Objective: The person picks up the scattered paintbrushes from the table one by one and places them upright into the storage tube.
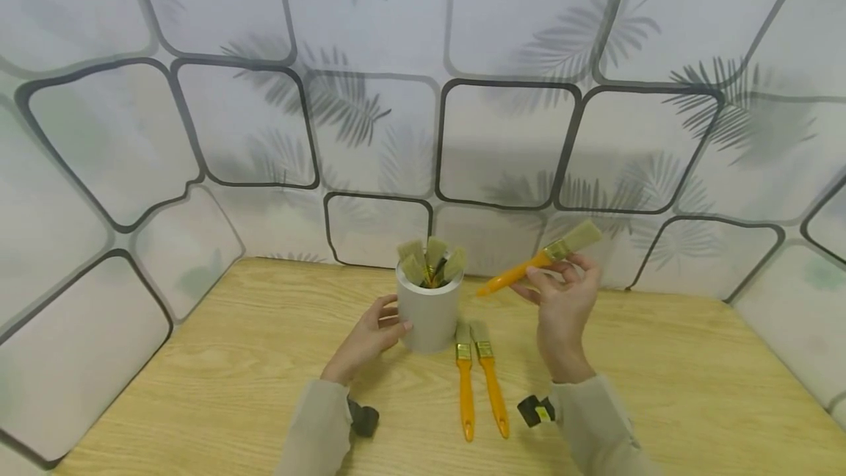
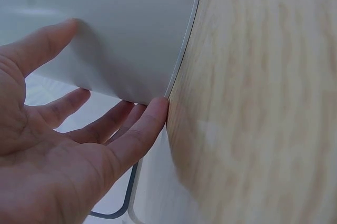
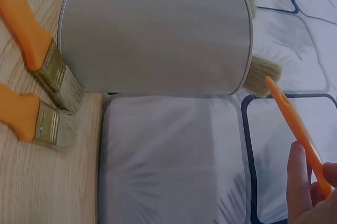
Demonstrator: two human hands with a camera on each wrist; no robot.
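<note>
The left forearm, in a beige sleeve (image 1: 313,424), reaches forward over the pale wood-grain worktop (image 1: 231,388), and its left hand (image 1: 370,333) wraps the left side of a light-grey cylindrical cup (image 1: 428,318), thumb on the near wall and bent fingers round the far side, the lowest fingertip by the base rim. The cup stands upright towards the worktop's back edge, with several pale-bristled brushes (image 1: 435,250) inside, bristles up. The right forearm reaches forward too, wrist raised, and the right hand (image 1: 567,300) pinches a flat paintbrush with an orange handle and gold-coloured ferrule (image 1: 515,276) between thumb and fingers. That brush is held in the air to the right of the cup, tilted: its bristles rise past the fingers, away from the cup, and its handle slants down from the hand, the tip near the cup's rim; whether it touches the bristles there cannot be told. Two matching orange-handled brushes (image 1: 465,395) lie on the worktop between the forearms, bristles by the cup's base, handles towards the front edge.
</note>
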